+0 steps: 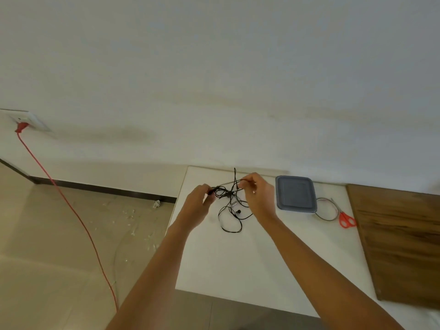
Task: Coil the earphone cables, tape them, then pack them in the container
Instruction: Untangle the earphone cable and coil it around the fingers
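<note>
A tangle of thin black earphone cables (228, 210) hangs between my hands above the white table (238, 263), with loose loops trailing down onto the tabletop. My left hand (198, 201) pinches one end of the tangle at its left. My right hand (258, 195) pinches a strand at the right, slightly higher. A small earbud dangles below the tangle. To the right of my right hand stands the clear container with its grey-blue lid (295, 194) closed. A roll of clear tape (327, 209) lies just right of the container.
Orange-handled scissors (346, 220) lie beside the tape roll. A dark wooden board (402, 244) covers the table's right side. On the left, a red cord (71, 206) runs from a wall socket (26, 121) down across the tiled floor, which has small scraps on it.
</note>
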`<control>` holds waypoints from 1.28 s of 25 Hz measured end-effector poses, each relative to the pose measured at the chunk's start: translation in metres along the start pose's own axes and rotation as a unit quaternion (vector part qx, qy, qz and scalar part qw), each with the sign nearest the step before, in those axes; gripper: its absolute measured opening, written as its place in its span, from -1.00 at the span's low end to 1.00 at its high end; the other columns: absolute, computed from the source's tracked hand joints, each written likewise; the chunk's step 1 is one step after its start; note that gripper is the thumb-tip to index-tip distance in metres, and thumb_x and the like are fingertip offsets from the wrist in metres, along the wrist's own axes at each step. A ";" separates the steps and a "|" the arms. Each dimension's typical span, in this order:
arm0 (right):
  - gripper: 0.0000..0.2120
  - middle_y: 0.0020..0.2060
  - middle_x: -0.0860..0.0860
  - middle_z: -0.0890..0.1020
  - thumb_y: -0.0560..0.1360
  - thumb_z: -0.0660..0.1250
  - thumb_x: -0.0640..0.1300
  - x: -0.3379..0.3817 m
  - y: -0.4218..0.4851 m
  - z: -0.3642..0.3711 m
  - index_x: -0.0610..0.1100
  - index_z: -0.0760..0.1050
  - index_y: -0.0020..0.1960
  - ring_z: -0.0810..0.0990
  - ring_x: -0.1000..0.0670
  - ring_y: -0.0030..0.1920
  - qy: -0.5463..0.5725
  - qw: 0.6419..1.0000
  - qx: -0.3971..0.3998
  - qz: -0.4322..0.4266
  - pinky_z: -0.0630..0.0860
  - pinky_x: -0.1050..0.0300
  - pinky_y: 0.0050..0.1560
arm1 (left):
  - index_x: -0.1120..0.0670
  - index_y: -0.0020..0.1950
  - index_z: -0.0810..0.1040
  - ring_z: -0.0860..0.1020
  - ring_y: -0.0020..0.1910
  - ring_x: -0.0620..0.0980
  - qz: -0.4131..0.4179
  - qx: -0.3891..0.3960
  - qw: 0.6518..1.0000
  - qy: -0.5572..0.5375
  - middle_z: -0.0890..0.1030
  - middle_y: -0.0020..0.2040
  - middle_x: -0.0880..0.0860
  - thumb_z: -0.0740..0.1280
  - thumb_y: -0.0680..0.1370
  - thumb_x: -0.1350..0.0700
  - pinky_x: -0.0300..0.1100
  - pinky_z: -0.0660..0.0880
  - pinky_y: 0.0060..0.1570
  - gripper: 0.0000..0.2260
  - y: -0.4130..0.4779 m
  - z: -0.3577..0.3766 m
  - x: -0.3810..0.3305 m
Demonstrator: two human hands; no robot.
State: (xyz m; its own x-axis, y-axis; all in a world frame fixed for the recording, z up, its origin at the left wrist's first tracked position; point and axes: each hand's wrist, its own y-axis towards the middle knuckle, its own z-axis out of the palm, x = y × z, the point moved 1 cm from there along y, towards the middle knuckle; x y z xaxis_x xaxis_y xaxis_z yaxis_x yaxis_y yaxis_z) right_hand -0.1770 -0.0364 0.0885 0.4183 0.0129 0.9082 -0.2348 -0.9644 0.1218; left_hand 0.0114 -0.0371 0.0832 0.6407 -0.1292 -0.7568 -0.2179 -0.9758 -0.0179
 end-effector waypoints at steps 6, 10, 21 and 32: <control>-0.91 -0.22 -0.07 0.66 0.56 0.25 -0.25 0.048 0.009 -0.042 -0.18 0.48 -0.11 0.65 0.02 -0.31 0.253 0.954 0.038 0.159 0.63 0.06 -0.10 | 0.08 -0.13 0.54 0.52 -0.43 -0.18 -0.103 -0.015 0.971 -0.215 0.51 -0.30 -0.02 0.19 0.63 0.13 -0.30 0.56 -0.16 -0.80 -0.012 -0.023 -0.034; -0.94 -0.33 -0.04 0.66 0.52 0.36 -0.17 0.075 0.001 -0.052 -0.14 0.57 -0.12 0.45 0.08 -0.50 0.195 0.965 0.111 0.138 0.53 0.14 -0.33 | 0.04 0.03 0.56 0.53 -0.34 -0.11 -0.106 0.076 0.963 -0.238 0.59 -0.18 0.02 0.26 0.60 -0.06 -0.20 0.56 -0.14 -0.80 -0.021 -0.030 -0.057; -0.89 -0.24 0.09 0.64 0.51 0.37 -0.01 0.100 -0.003 -0.075 -0.05 0.58 -0.08 0.51 0.19 -0.36 -0.034 0.964 0.263 0.005 0.45 0.30 -0.32 | 0.10 -0.15 0.60 0.33 -0.44 -0.17 -0.040 0.086 0.946 -0.310 0.44 -0.38 -0.10 0.14 0.67 0.04 -0.31 0.40 -0.37 -0.68 -0.015 -0.055 -0.113; -0.77 -0.26 -0.04 0.67 0.58 0.14 -0.33 0.071 -0.010 -0.089 -0.16 0.54 -0.09 0.60 0.01 -0.28 -0.030 0.966 0.255 0.019 0.52 0.17 -0.24 | 0.24 0.01 0.62 0.66 -0.27 0.04 -0.209 0.181 0.901 -0.335 0.68 -0.22 0.18 -0.01 0.65 -0.16 -0.07 0.64 -0.22 -0.43 -0.031 -0.041 -0.114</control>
State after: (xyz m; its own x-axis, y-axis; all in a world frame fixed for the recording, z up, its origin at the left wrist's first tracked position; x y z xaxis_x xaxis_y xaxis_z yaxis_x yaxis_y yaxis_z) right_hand -0.2231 -0.0026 0.1872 0.4710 -0.0257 0.8818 0.2064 -0.9686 -0.1385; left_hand -0.0246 0.0003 0.1964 0.1614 0.4890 -0.8572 -0.3640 -0.7778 -0.5123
